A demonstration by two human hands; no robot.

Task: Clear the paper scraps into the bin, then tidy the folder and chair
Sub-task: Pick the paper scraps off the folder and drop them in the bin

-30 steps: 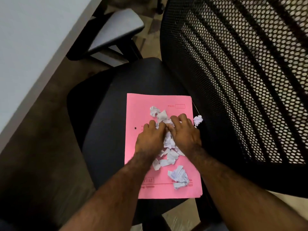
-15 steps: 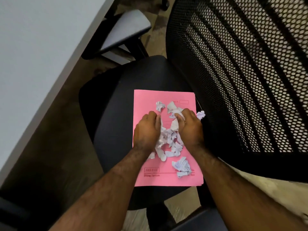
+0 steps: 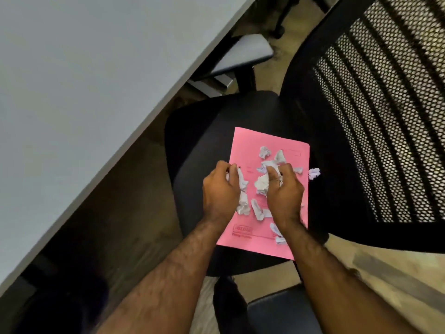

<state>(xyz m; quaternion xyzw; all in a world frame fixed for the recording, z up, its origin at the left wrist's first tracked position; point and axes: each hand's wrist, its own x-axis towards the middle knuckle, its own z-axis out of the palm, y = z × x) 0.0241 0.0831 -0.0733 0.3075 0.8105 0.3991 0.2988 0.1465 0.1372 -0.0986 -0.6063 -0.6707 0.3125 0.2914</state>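
**Both hands bunching scraps on the folder**

Crumpled white paper scraps point(image 3: 261, 184) lie scattered over a flat pink folder point(image 3: 248, 150) on the black chair point(image 3: 207, 131) seat. The left hand point(image 3: 220, 191) and right hand point(image 3: 285, 191) each curl their fingers closed around wads. One stray scrap point(image 3: 314, 173) sits just off the folder, near the honeycomb mesh backrest point(image 3: 385, 121). A smooth grey desk point(image 3: 84, 80) edges in left.

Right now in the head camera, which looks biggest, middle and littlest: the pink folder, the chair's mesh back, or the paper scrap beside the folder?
1. Mesh back, biggest
2. Pink folder
3. Paper scrap, by far the littlest
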